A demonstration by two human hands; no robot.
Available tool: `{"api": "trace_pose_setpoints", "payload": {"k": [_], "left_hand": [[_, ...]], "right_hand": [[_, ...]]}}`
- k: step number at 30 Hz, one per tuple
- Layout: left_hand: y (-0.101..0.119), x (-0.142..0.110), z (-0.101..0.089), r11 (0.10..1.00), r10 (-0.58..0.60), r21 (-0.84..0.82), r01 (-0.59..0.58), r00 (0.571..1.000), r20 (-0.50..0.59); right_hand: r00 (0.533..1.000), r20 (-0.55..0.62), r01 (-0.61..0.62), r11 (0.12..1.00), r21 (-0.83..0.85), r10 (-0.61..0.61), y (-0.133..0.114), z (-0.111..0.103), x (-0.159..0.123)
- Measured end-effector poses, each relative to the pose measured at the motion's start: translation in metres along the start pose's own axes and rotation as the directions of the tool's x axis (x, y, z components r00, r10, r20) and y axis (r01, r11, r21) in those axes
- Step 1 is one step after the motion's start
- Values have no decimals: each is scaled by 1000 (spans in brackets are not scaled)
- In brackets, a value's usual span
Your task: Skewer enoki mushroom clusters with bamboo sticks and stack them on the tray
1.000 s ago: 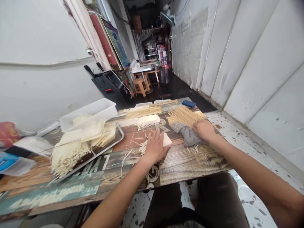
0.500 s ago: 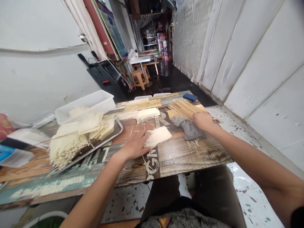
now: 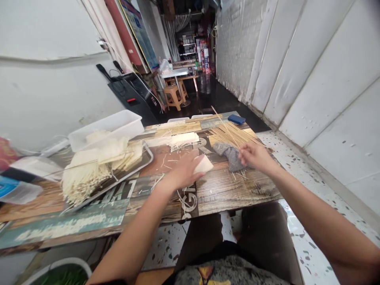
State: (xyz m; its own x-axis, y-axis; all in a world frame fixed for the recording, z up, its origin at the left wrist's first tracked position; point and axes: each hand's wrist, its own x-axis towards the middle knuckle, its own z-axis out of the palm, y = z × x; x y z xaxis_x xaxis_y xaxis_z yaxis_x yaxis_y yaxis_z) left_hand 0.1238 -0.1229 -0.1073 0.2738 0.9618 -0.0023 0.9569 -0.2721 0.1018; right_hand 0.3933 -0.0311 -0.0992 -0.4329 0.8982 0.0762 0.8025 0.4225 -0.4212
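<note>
My left hand [image 3: 182, 171] lies over the near end of a small bundle of pale thin strips [image 3: 204, 163] on the printed wooden table [image 3: 231, 190], its fingers closed around it. My right hand [image 3: 252, 156] is to its right, above a crumpled grey cloth [image 3: 227, 152]. It pinches a thin bamboo skewer [image 3: 225, 124] that slants up and away to the left. Behind that hand a loose pile of bamboo skewers [image 3: 233, 134] is spread on the table. Stray strips [image 3: 157, 182] are scattered around my left hand.
A metal tray [image 3: 147, 160] heaped with pale strips sits at the left, a white plastic tub [image 3: 118, 124] behind it. Another pale bundle [image 3: 182, 139] and a blue object [image 3: 236, 118] lie farther back. Packets [image 3: 18, 190] lie far left. White wall panels close the right.
My left hand swept the loose strips together and now grips them as a compact bundle. My right hand left the cloth and lifted one skewer from the pile.
</note>
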Motion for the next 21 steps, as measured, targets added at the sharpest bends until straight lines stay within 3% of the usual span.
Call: {"api": "trace_pose_setpoints", "payload": {"k": [3,5,7,11,13,16,19,21], "left_hand": [[9,20,21,1000,-20,0,20,998,53],[7,24,30,1000,-22,-4,22,997,71],[5,22,34,1000,-15,-8,16,996,90],[14,13,33,997,76,-36,-72,989,127],[25,9,29,998,69,-12,-68,995,78],[43,2,20,1000,-17,-28,14,993,-120],[56,-6,13,937,-192,-330,118,960,-201],[63,-11,11,748,-354,-635,190,925,-140]], "right_hand": [[997,38,65,988,139,-71,-5,16,-46],[995,-34,97,981,166,-92,-3,29,-83],[986,-150,84,995,53,-76,2,45,-122],[983,-144,102,992,-79,-112,9,67,-182],[982,-125,131,988,-82,-141,7,69,-194],[970,-190,146,988,-54,-153,0,65,-195],[962,-222,179,982,61,-161,-11,59,-190],[971,-152,213,960,182,-187,-19,57,-188]]}}
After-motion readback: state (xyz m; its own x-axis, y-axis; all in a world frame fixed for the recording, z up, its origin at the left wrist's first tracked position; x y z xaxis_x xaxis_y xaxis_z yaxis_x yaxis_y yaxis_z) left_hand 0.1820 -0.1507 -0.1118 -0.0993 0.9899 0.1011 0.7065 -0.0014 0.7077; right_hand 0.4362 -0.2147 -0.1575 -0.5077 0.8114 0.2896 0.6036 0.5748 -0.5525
